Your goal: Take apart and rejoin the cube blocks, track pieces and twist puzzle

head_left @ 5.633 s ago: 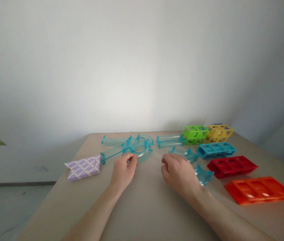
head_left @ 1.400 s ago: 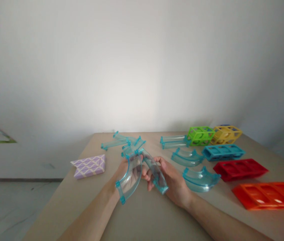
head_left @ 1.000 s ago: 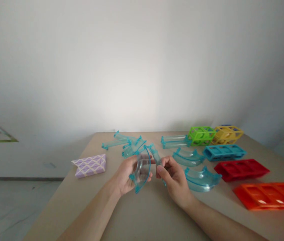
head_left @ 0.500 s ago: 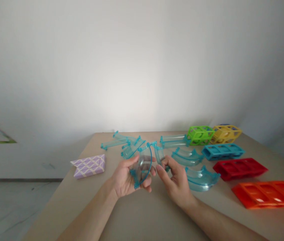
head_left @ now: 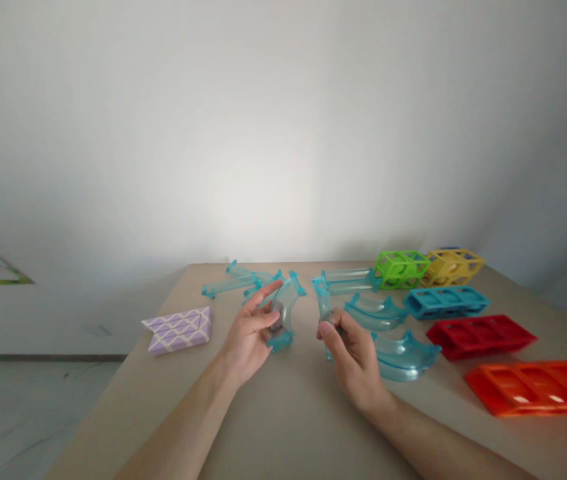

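My left hand grips a curved, see-through blue track piece, which stands on end with its notched tips up and down. Some of its fingers pass behind the clear plastic. In my right hand, thumb and fingers pinch a second see-through blue track piece, seen nearly edge-on. A gap separates the two pieces. Just right of my right hand lie two curved blue track pieces on the table. Behind my left hand rest several straight blue track pieces, partly hidden by it.
On the right stand open-frame blocks: green, yellow, blue, red and orange. A purple patterned folded item lies at the table's left. Straight clear tracks lie near the green block. A wall rises behind.
The track piece in my left hand has turned so its curved edge no longer faces me. My right hand's piece has shifted slightly right and stands more upright, widening the gap.
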